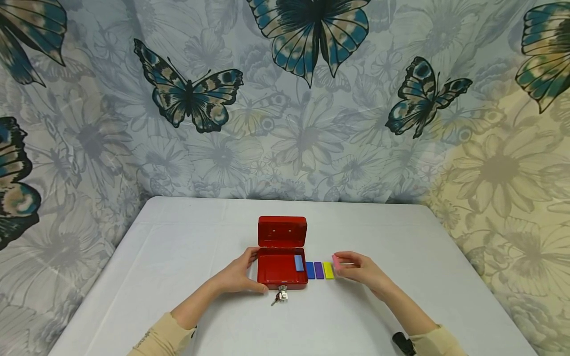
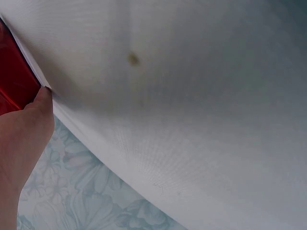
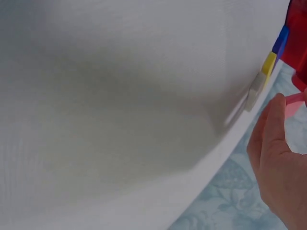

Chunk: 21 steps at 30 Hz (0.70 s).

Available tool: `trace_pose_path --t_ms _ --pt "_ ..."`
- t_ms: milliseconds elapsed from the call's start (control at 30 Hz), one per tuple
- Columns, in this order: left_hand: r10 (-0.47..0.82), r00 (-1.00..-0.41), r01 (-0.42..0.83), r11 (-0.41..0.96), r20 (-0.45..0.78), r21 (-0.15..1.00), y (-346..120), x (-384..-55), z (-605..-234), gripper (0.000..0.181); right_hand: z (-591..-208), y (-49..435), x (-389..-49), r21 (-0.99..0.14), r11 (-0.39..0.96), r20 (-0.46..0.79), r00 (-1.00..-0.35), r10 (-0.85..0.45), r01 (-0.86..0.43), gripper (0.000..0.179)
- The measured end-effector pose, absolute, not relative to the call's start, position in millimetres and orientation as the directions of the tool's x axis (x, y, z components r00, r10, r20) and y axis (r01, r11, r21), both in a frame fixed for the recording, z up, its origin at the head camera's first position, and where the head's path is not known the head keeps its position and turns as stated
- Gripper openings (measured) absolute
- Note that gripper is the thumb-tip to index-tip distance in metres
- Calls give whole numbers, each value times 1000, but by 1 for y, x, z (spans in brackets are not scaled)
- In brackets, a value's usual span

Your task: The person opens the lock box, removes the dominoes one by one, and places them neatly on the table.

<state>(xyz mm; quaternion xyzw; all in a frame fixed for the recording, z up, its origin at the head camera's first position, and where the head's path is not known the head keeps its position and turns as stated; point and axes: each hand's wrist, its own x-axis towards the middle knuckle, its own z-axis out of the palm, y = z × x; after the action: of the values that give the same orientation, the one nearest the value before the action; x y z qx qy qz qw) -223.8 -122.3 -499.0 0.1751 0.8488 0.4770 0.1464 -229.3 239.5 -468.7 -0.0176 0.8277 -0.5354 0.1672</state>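
A red metal cash box [image 1: 276, 269] stands on the table with its lid [image 1: 282, 231] raised. My left hand [image 1: 236, 274] holds the box's left side, fingers by the back corner and thumb at the front corner. Inside the box, against the right wall, is a light blue block [image 1: 299, 263]. To the right of the box, blue [image 1: 310, 270], purple [image 1: 319, 270] and yellow [image 1: 328, 270] blocks lie in a row. My right hand [image 1: 362, 272] pinches a pink block [image 1: 336, 262] above the row's right end. A whitish block [image 3: 255, 91] beyond the yellow one shows in the right wrist view.
A small padlock [image 1: 283, 292] with keys [image 1: 276, 298] hangs at the box's front. White cloth covers the table [image 1: 200, 222]. Behind it hangs a butterfly-and-flower backdrop [image 1: 307, 138]. A black strap-like item [image 1: 403, 343] sits by the right sleeve.
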Motion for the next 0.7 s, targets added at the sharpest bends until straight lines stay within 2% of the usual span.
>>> trace_pose_path --t_ms 267,700 --pt "443 -893 152 472 -84 868 -123 -224 -500 101 -472 248 -230 -855 498 -253 -955 -154 146 54" --pt "441 -893 151 483 -91 862 -124 -224 -500 103 -478 257 -230 -820 560 -231 -963 -137 117 52"
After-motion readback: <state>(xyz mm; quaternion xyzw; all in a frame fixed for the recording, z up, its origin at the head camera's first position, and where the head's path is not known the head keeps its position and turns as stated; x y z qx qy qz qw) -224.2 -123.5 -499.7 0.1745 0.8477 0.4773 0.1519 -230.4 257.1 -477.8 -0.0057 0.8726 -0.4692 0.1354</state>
